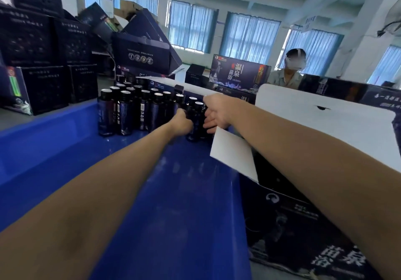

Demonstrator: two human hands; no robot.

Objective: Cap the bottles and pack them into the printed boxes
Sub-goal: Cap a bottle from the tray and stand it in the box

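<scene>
At far left: stacked printed boxes (43, 47). Centre: capped bottles (130, 110) upright at far end of blue bin (54, 145). My left hand (182, 122) grips front bottle (193, 135); my right hand (217, 114), fingers loosely extended, beside same cluster. Right: open printed box (293, 219), white flap (234, 156) raised.

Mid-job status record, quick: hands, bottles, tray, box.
bottles: upright, clustered at far end of blue tray
left hand: grips one dark bottle at the cluster's near right edge
right hand: open, fingers extended into the cluster beside it
printed box: open, right of tray, white flap raised
stacked boxes: left of tray
</scene>
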